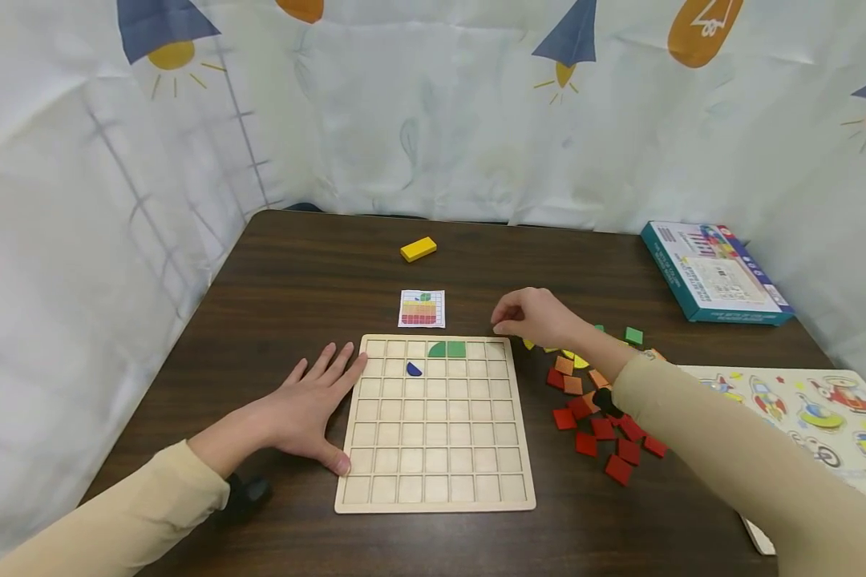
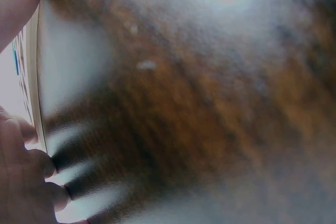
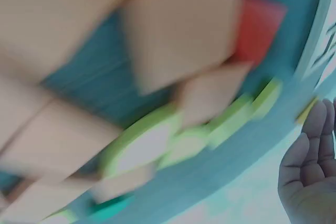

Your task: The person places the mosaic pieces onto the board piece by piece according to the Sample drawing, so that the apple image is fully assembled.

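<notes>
My left hand lies with spread fingers at the left edge of a wooden grid board. Its thumb and fingertips touch the rim. In the board's top row sit a rounded green tile and a square green tile. A blue half-round tile lies one row below. My right hand hovers by the board's top right corner, fingers loosely bent. No piece shows in it. Below its wrist are yellow tiles, orange tiles and red tiles.
Behind the board lies a small pattern card, and farther back a yellow block. A teal game box stands at the back right. A picture puzzle board is at the right, partly under the right sleeve. Green tile lies beyond the pile.
</notes>
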`<control>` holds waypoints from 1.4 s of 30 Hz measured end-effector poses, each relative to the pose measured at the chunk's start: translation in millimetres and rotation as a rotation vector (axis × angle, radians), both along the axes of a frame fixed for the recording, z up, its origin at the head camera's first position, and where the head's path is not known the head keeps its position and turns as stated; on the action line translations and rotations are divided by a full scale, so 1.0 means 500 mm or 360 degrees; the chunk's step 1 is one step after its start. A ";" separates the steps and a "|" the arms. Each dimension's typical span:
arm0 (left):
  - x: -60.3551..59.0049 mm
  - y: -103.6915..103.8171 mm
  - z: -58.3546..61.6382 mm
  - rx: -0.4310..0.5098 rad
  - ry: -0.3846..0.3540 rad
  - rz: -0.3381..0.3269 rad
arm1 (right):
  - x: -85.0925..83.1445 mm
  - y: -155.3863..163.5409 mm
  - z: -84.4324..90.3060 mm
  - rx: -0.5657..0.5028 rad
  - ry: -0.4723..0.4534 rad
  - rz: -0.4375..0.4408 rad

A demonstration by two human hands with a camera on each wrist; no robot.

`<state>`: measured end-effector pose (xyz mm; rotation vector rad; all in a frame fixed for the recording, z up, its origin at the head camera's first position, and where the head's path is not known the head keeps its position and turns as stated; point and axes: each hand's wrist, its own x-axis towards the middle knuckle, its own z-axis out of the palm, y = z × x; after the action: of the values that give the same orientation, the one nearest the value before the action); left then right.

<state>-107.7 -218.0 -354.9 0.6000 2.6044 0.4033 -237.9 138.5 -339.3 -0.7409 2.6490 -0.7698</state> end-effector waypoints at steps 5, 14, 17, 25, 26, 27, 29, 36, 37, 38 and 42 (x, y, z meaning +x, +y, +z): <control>0.000 -0.001 0.001 -0.0011 0.0001 0.0010 | -0.005 0.095 0.013 0.0065 0.0005 -0.0125; 0.003 -0.013 0.001 -0.0010 0.0015 0.0016 | -0.014 0.245 0.021 0.0184 0.0035 -0.0322; 0.005 -0.018 0.000 -0.0005 0.0016 0.0020 | -0.019 0.277 0.018 0.0226 0.0044 -0.0355; 0.004 -0.018 -0.005 -0.0001 0.0008 0.0014 | -0.029 0.297 -0.002 0.0280 0.0029 -0.0310; 0.004 -0.017 -0.005 0.0001 0.0006 0.0010 | -0.029 0.293 -0.005 0.0284 0.0024 -0.0291; 0.003 -0.016 -0.005 0.0004 0.0005 0.0007 | -0.028 0.288 -0.006 0.0288 0.0015 -0.0272; 0.003 -0.014 -0.005 0.0012 0.0006 -0.0001 | -0.028 0.278 -0.008 0.0300 0.0005 -0.0241; 0.001 -0.006 -0.003 0.0014 0.0007 -0.0006 | -0.031 0.263 -0.017 0.0336 -0.0008 -0.0223; 0.000 -0.005 -0.003 0.0013 0.0006 -0.0006 | -0.031 0.264 -0.018 0.0339 -0.0012 -0.0224; -0.001 -0.004 -0.003 0.0012 0.0006 -0.0006 | -0.031 0.264 -0.019 0.0343 -0.0015 -0.0229; -0.004 0.000 -0.004 0.0005 -0.0004 -0.0004 | -0.029 0.266 -0.021 0.0349 -0.0019 -0.0256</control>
<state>-109.9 -218.1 -356.7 0.6031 2.6007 0.4071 -252.4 271.5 -349.7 -0.4692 2.7488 -0.5070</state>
